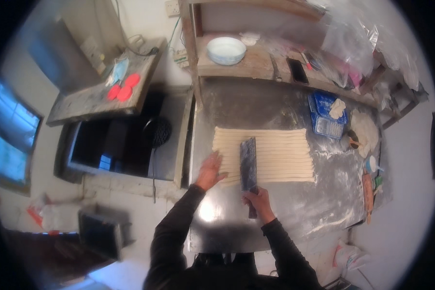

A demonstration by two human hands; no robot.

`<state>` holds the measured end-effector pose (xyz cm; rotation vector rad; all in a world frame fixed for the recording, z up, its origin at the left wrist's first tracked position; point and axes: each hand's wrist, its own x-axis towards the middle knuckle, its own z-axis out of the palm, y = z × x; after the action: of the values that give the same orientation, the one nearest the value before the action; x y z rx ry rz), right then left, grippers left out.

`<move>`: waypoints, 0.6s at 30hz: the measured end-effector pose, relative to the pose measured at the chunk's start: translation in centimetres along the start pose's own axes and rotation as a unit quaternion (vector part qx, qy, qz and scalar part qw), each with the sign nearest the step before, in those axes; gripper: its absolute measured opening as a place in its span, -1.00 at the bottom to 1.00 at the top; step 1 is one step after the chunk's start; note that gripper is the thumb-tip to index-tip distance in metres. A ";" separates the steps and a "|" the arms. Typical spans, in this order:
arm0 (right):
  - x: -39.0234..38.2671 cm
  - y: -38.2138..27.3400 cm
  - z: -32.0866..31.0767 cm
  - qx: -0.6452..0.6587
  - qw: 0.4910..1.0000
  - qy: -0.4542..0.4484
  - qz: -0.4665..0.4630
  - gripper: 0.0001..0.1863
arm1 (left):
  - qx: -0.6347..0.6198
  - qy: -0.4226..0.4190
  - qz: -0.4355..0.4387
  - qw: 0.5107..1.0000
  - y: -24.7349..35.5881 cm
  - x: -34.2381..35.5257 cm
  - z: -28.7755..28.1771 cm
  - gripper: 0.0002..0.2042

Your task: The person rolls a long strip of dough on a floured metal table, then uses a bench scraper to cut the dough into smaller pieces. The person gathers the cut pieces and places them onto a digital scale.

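Several long, pale dough strips [285, 154] lie side by side, horizontally, on a steel worktop [304, 208]. My left hand [210, 170] rests at their left end with its fingers apart. My right hand [258, 203] grips the handle of a wide dark cleaver [248, 162], whose blade points away from me across the middle of the strips. Whether the edge is touching the dough I cannot tell.
A blue scale [326, 123] with a cloth, a rolling pin [367, 195] and small tools occupy the worktop's right side. A white bowl [226, 50] sits on the back shelf [261, 67]. At left are a dark hob [111, 145] and a ledge [72, 108] with red discs [124, 93].
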<state>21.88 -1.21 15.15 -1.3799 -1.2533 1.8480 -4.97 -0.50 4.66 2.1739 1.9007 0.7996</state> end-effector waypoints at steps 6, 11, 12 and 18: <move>0.3 -1.5 1.8 -0.022 0.999 0.041 -0.007 -0.93 | -0.057 0.028 -0.123 0.990 -7.5 10.5 2.2 -0.22; 0.3 -0.1 1.8 -0.049 0.998 0.033 -0.006 -0.93 | -0.040 -0.073 -0.132 0.988 -11.7 15.0 4.0 -0.24; 0.5 -0.1 1.9 -0.056 0.998 0.023 -0.014 -0.94 | -0.028 -0.079 -0.133 0.988 -12.6 14.9 4.2 -0.26; 5.6 -0.3 3.7 -0.051 0.998 0.029 -0.023 -0.93 | -0.051 -0.090 -0.129 0.986 -12.6 14.5 2.6 -0.46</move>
<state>16.40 2.12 13.03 -1.4351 -1.3543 1.7211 -14.00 16.27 1.13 1.8241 1.9496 0.6160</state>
